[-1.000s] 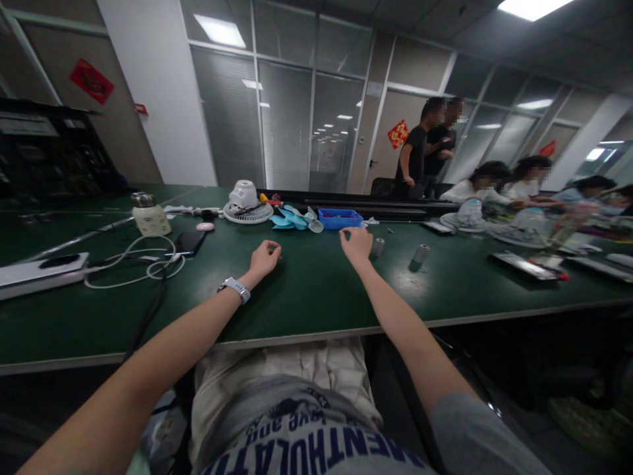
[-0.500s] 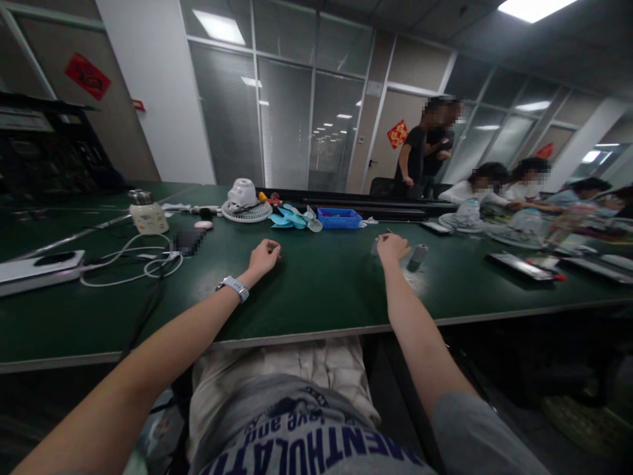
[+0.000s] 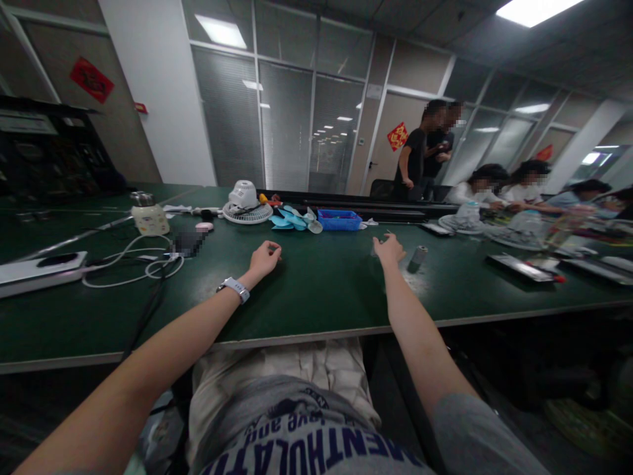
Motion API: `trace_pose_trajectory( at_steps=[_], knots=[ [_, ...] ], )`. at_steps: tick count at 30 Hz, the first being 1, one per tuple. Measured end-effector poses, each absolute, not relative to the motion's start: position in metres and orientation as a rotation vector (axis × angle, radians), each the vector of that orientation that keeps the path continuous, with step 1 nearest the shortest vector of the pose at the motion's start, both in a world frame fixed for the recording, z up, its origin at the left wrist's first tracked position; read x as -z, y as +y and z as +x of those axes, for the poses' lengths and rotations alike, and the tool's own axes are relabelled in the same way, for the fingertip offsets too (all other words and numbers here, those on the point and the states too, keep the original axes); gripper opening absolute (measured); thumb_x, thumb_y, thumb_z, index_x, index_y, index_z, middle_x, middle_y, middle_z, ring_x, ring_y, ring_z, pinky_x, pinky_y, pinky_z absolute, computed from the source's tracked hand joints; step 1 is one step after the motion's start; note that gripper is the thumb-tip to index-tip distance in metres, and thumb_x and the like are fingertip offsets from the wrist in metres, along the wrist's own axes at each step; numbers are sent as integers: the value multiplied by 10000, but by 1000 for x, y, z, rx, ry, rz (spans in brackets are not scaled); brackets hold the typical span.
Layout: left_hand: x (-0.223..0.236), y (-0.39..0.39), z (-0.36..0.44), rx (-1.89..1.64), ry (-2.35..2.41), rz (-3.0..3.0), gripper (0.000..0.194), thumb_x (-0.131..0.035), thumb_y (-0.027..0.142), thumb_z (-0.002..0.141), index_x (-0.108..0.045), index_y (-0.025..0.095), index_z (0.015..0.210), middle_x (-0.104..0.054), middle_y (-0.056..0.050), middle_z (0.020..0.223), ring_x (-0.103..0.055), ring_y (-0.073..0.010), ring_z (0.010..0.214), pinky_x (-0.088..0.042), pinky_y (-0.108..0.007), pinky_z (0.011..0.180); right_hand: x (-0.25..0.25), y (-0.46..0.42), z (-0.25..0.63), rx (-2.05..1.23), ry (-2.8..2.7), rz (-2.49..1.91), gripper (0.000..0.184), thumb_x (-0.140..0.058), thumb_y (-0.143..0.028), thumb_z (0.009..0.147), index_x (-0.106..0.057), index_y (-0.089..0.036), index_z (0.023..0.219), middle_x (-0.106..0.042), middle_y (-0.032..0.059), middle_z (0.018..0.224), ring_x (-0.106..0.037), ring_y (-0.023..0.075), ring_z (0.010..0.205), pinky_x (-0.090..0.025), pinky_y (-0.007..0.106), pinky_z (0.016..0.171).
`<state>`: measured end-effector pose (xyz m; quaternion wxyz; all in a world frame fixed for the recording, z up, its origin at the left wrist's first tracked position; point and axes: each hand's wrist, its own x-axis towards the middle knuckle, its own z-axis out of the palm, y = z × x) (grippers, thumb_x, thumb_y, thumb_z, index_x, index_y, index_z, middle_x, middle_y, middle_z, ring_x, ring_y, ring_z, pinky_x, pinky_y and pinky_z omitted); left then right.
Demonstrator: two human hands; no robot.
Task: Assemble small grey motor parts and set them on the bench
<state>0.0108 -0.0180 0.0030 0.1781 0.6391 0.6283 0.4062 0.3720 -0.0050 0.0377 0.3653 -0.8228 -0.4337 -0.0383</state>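
Observation:
My left hand rests on the green table, its fingers curled in and the thumb close to the index finger. Whatever may be between them is hidden. My right hand is further right over the table, fingers apart and the index finger raised. Just right of it a small grey cylinder stands upright, apart from the hand. A small greyish, see-through-looking thing shows at the left edge of my right hand; I cannot tell if they touch.
Behind my hands lie a white fan body with its grille, light blue fan blades and a blue basket. A bottle, white cable and power bank-like box are left. Several people are at right.
The fingers of my right hand have spread, with the index finger lifting, while the hand has stayed near the same spot. My left hand has hardly moved.

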Motion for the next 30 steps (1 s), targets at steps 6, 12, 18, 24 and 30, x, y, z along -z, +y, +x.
trace_pose_trajectory(
  at_steps=[6, 12, 18, 24, 30],
  knots=[
    [-5, -20, 13, -1140, 1781, 1798, 231, -546, 333, 878, -615, 202, 1056, -742, -38, 841, -682, -184, 778, -462, -266, 678, -33, -3, 373, 42, -1210, -2113, 594, -704, -337, 806, -479, -185, 1334, -665, 154, 1160, -626, 280, 1103, -466, 381, 913],
    [-5, -22, 13, -1159, 1758, 1805, 225, -539, 333, 881, -616, 202, 1046, -739, -39, 838, -683, -184, 780, -455, -264, 670, -36, 0, 343, 164, -1419, -1860, 601, -721, -269, 788, -470, -222, 1332, -715, 93, 1052, -663, 260, 1036, -467, 395, 941],
    [-6, -23, 13, -1188, 1737, 1811, 280, -542, 393, 874, -642, 199, 1049, -741, -46, 832, -678, -185, 742, -459, -269, 655, -28, -10, 254, -160, -1703, -1297, 647, -761, -348, 747, -465, -266, 1316, -723, 15, 973, -700, 190, 841, -539, 339, 819],
    [-10, -28, 17, -1318, 1494, 1931, 390, -564, 491, 840, -701, 199, 1060, -753, -64, 900, -682, -202, 801, -490, -277, 717, -14, -24, 192, -374, -1944, -1041, 682, -766, -265, 736, -453, -266, 1341, -726, 7, 945, -706, 178, 826, -543, 323, 803],
    [-13, -32, 19, -1301, 1469, 2046, 387, -545, 491, 858, -756, 206, 1011, -757, -58, 980, -665, -216, 887, -486, -276, 770, -15, -34, 190, -372, -1989, -1030, 680, -727, -241, 775, -417, -280, 1379, -714, 21, 1031, -702, 185, 890, -534, 342, 843]
  ],
)
